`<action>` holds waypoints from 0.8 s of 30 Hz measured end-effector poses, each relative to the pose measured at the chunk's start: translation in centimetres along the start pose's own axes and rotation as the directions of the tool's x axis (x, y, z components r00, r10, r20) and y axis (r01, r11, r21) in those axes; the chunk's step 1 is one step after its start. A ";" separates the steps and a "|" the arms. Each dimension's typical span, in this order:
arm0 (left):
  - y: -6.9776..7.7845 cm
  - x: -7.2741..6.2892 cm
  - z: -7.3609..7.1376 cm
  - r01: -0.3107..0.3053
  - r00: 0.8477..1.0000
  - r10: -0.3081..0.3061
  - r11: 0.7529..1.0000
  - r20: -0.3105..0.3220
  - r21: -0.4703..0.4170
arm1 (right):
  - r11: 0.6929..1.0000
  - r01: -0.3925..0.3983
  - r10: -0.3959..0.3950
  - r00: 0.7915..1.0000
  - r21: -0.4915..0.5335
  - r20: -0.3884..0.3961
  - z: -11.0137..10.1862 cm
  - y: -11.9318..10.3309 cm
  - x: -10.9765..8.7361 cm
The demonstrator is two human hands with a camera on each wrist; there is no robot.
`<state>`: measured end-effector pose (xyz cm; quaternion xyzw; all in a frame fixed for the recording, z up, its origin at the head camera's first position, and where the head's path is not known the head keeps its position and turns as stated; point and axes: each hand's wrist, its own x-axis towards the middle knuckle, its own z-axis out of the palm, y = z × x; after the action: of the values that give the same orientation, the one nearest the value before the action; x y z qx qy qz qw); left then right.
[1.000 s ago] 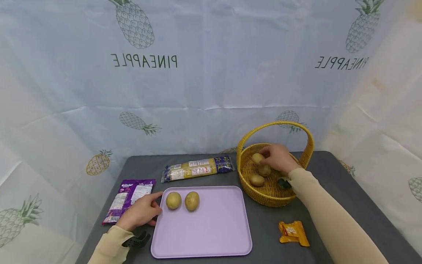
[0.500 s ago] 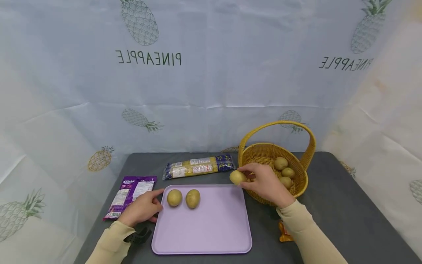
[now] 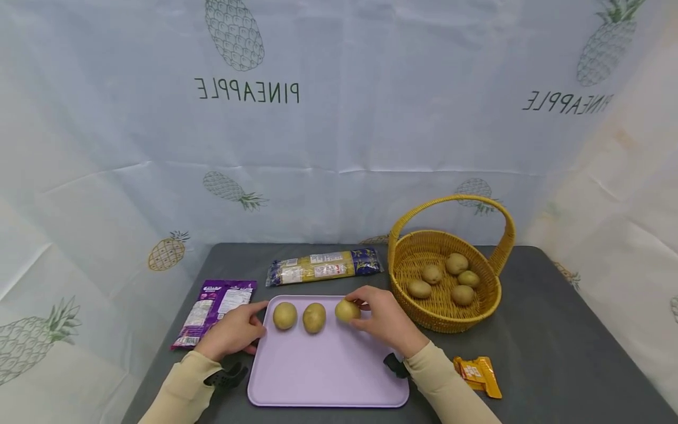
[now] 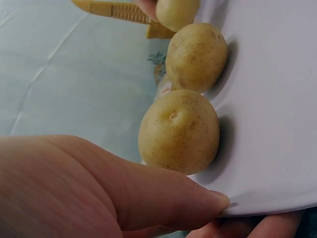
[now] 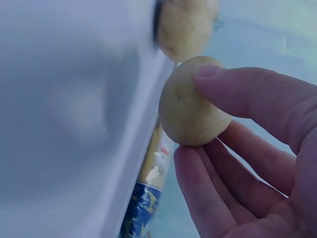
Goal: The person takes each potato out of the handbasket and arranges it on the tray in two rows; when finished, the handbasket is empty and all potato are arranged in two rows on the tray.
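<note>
My right hand point(image 3: 391, 323) pinches a potato point(image 3: 346, 310) between thumb and fingertips, over the far side of the lilac tray point(image 3: 328, 374). The right wrist view shows the thumb on one face of that potato and the fingers on the opposite side. Two more potatoes rest on the tray: a rounder one point(image 4: 179, 133) by the left corner and an oval one point(image 3: 314, 318) to its right. At the tray's left edge, my left hand point(image 3: 232, 332) grips the rim, thumb on top and fingers below it.
A yellow wicker basket point(image 3: 450, 324) with a tall handle stands to the right, holding several potatoes point(image 3: 462, 295). Behind the tray lies a long pasta packet point(image 3: 324, 267). A purple bag point(image 3: 214, 312) is at left, and a small orange packet point(image 3: 478, 376) at front right.
My right hand has lifted a potato out of the basket and carried it left over the tray. The left hand keeps its place on the rim.
</note>
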<state>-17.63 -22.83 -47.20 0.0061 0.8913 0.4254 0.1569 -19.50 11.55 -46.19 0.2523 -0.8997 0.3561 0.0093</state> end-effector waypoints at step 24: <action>0.2 0.0 0.1 0.009 1.000 -0.009 1.000 -0.001 0.011 | 0.991 0.052 -0.048 0.998 -0.124 0.028 1.9 0.5 0.3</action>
<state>-17.63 -22.61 -47.15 0.0029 0.8937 0.4198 0.1586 -19.70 10.52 -47.86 0.2781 -0.9136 0.2958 0.0227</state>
